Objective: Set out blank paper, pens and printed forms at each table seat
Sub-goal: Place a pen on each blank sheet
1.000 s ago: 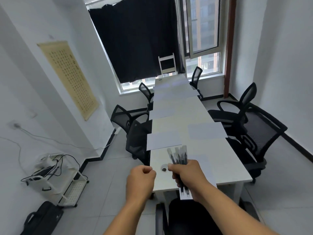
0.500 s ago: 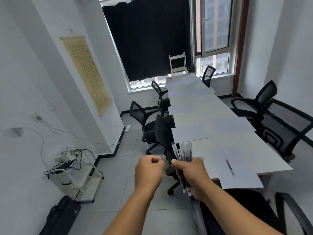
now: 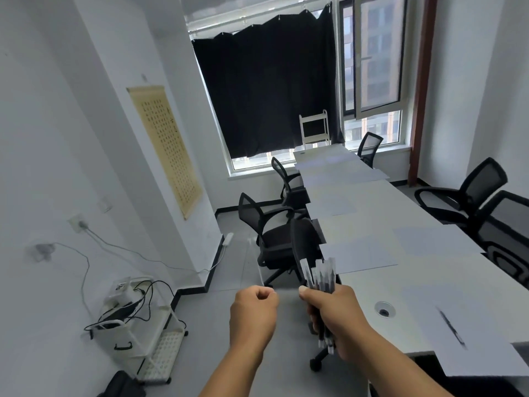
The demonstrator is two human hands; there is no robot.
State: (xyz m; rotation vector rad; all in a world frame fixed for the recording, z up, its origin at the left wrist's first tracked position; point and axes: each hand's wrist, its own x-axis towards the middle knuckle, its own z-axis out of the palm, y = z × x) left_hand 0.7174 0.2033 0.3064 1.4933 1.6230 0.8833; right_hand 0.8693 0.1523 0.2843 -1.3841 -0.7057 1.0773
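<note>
My right hand (image 3: 336, 316) grips a bundle of black pens (image 3: 320, 275) upright, off the near left corner of the long white table (image 3: 360, 290). My left hand (image 3: 253, 313) is curled into a fist beside it and holds nothing. One black pen (image 3: 451, 326) lies on the nearest sheet of paper (image 3: 469, 339) at the table's near end. More blank sheets lie along both sides, one (image 3: 360, 255) at the nearest left seat and one (image 3: 435, 239) across from it.
Black mesh office chairs stand along the left side (image 3: 266, 224) and the right side (image 3: 469, 193). A white wire cart (image 3: 143, 322) with cables stands by the left wall, a black bag (image 3: 123, 385) on the floor below it. A cable grommet (image 3: 385, 309) sits in the tabletop.
My view has swung left and I have moved round the table's near left corner. Both hands keep their pose, the right still gripping the pens. The pen on the near sheet came into view.
</note>
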